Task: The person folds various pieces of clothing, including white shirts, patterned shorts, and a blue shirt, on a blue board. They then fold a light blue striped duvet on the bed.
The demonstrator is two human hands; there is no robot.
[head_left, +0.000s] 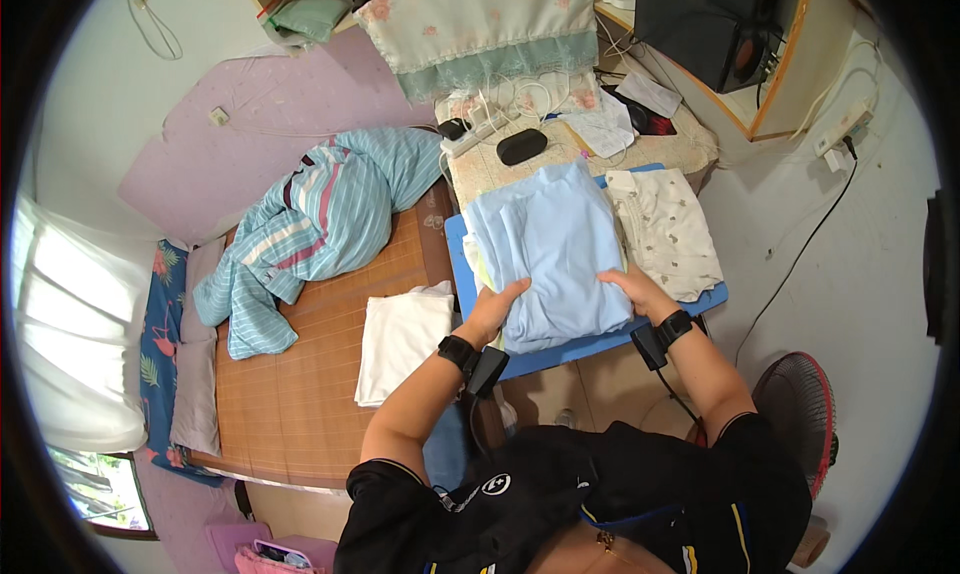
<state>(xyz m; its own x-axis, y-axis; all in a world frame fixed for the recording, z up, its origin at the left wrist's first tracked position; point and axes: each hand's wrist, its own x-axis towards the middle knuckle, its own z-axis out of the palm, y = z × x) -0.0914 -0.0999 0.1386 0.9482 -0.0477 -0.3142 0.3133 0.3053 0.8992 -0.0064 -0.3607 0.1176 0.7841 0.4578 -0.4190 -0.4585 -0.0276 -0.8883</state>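
A light blue folded garment (550, 249) lies as a thick, slightly rumpled bundle on a blue board-like tabletop (570, 357). My left hand (495, 309) grips its near left side, thumb on top and the other fingers mostly hidden at the edge. On the opposite side, my right hand (635, 288) holds it the same way. Pale yellow and white cloth edges peek out along the bundle's left side. Right of it, close to my right hand, lies a folded white garment with small grey-brown prints (664, 232).
Left of the tabletop is a bed with a brown mat (300, 394), a folded white cloth (405, 339) and a crumpled blue striped quilt (335, 214). Behind the bundle sit a black oval case (522, 147), a power strip and cables. A fan (795, 419) stands at my right.
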